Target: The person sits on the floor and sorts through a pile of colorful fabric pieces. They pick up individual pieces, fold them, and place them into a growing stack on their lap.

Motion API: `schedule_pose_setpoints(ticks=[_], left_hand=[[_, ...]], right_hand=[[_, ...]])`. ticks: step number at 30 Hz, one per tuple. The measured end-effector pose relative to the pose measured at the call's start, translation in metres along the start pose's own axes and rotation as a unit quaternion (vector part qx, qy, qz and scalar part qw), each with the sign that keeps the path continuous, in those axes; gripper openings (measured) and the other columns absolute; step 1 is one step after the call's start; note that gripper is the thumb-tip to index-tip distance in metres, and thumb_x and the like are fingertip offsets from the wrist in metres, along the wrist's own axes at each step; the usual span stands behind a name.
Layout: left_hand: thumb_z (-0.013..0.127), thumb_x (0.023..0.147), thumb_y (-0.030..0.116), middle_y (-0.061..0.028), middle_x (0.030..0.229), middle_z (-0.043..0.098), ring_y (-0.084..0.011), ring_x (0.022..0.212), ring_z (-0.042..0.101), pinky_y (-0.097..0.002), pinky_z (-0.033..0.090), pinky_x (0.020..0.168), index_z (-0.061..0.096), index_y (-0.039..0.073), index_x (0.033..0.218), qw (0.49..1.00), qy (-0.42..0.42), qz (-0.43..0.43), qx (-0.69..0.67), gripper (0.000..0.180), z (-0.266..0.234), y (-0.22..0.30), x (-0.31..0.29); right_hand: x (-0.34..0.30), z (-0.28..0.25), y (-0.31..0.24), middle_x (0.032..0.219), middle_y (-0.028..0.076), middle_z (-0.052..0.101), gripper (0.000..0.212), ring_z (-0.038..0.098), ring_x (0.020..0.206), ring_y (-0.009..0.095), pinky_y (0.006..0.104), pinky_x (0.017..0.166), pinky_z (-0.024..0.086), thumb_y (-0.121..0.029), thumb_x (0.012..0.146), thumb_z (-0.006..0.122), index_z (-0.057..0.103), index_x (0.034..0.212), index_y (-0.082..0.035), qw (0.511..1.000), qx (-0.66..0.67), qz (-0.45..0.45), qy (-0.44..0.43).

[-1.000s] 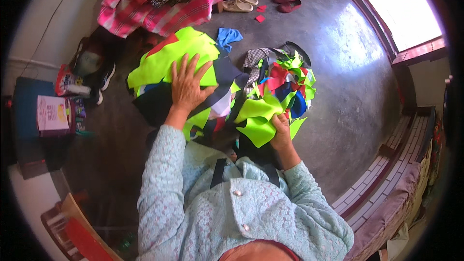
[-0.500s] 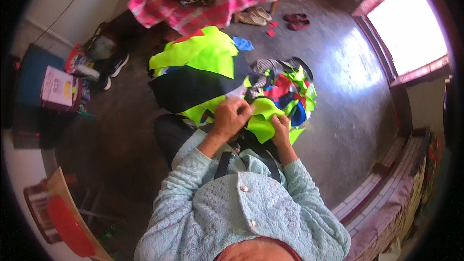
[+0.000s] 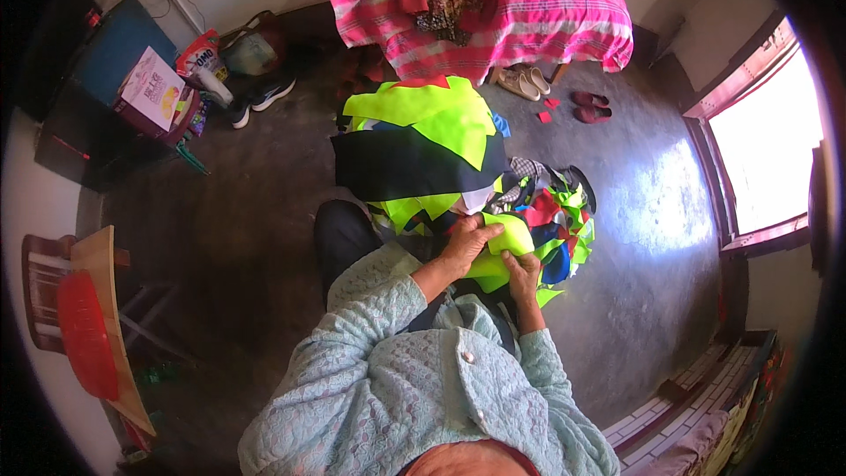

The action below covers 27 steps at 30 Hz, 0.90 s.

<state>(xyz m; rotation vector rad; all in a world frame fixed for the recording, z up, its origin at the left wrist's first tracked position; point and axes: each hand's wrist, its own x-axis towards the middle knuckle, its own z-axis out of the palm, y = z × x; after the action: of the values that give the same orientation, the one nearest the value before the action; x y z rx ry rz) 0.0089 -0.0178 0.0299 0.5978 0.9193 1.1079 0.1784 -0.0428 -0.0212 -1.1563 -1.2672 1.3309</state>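
Observation:
A neon yellow-green fabric piece [image 3: 500,251] is stretched between my two hands in front of my lap. My left hand [image 3: 466,247] is closed, pinching its upper left edge between thumb and fingers. On the lower right side, my right hand [image 3: 523,273] grips the same piece with the thumb on top. Just beyond my left hand rises a heap of cloth, with neon yellow-green pieces [image 3: 423,113] over a wide black piece [image 3: 405,163]. To the right of my hands lies a pile of mixed scraps [image 3: 564,216] in red, blue, neon and checked cloth.
A bed with a pink checked cover [image 3: 564,22] stands at the far side, with beige shoes [image 3: 523,82] and dark red shoes [image 3: 591,107] near it. Red scraps [image 3: 547,109] lie on the floor. At left are a box [image 3: 152,88], dark sneakers [image 3: 264,99] and a wooden chair [image 3: 97,317].
My left hand has moved from beside the neon piece to gripping its edge. The piece is now drawn out flatter between both hands. The whole view has shifted, showing more of the bed.

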Motion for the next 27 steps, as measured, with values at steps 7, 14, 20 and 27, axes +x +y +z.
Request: schedule_pose_setpoints(ticks=[7,14,20,27], left_hand=[[0.058,0.085,0.018,-0.0068,0.095,0.065,-0.0152,0.085,0.060,-0.0303,0.047,0.079,0.058,0.000,0.110,0.957,-0.019,0.208,0.201,0.030,-0.009,0.050,0.020],[0.057,0.086,0.017,-0.0023,0.101,0.064,-0.0117,0.092,0.060,-0.0285,0.047,0.084,0.059,0.003,0.113,0.957,-0.061,0.271,0.084,0.030,-0.038,0.197,0.012],[0.058,0.083,0.010,-0.0044,0.101,0.065,-0.0116,0.089,0.060,-0.0267,0.047,0.081,0.060,0.000,0.110,0.932,0.113,0.285,0.191,0.028,-0.172,0.199,0.037],[0.063,0.073,-0.001,-0.0120,0.098,0.066,-0.0196,0.089,0.064,-0.0321,0.050,0.076,0.056,-0.004,0.110,0.886,0.288,0.182,0.314,0.038,-0.212,0.178,0.042]], right_hand=[[0.002,0.010,-0.028,0.100,0.003,0.066,0.021,0.057,0.091,0.008,0.0231,0.081,0.045,-0.007,0.084,0.067,0.067,0.103,0.000,0.998,-0.040,-0.044,-0.037],[0.002,0.009,-0.023,0.096,0.001,0.066,0.016,0.057,0.087,0.007,0.0211,0.078,0.044,-0.005,0.085,0.064,0.068,0.100,-0.001,0.999,-0.023,-0.035,-0.032],[0.004,0.013,-0.026,0.093,-0.001,0.065,0.016,0.055,0.083,0.005,0.0198,0.075,0.043,-0.005,0.086,0.063,0.067,0.100,0.000,0.999,0.010,-0.021,-0.035],[0.005,0.010,-0.021,0.092,-0.001,0.065,0.016,0.054,0.082,0.005,0.0199,0.074,0.042,-0.008,0.087,0.063,0.066,0.100,0.000,0.999,0.005,-0.028,-0.040]])
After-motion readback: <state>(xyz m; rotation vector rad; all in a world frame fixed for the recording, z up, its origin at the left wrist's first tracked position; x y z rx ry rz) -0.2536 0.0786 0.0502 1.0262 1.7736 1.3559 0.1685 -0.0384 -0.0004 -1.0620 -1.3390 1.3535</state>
